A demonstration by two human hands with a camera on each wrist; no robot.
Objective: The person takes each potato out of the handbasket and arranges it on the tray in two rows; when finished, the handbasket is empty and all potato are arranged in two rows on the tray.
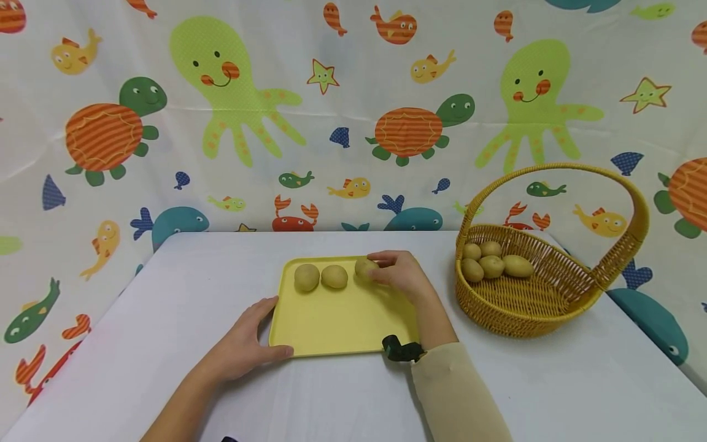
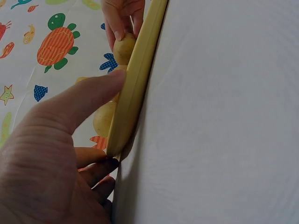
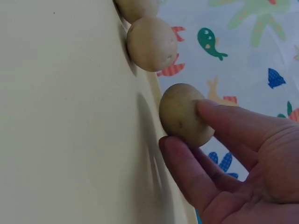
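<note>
A shallow yellow tray (image 1: pixel 342 322) lies on the white table. My left hand (image 1: pixel 245 344) holds its near left corner, thumb at the front rim and fingers along the left side. Between thumb and fingertips, my right hand (image 1: pixel 403 276) pinches a potato (image 3: pixel 184 114) at the tray's back right. In the right wrist view that potato hangs just above the tray surface, casting a shadow. Two more potatoes, one at left (image 1: pixel 306 278) and one in the middle (image 1: pixel 334 277), sit along the tray's back edge.
To the right stands a wicker basket (image 1: pixel 513 322) with a tall arched handle (image 1: pixel 635 209). Several potatoes (image 1: pixel 491 266) are gathered in its left part. Behind the table hangs a white cloth (image 1: pixel 353 55) printed with sea animals.
</note>
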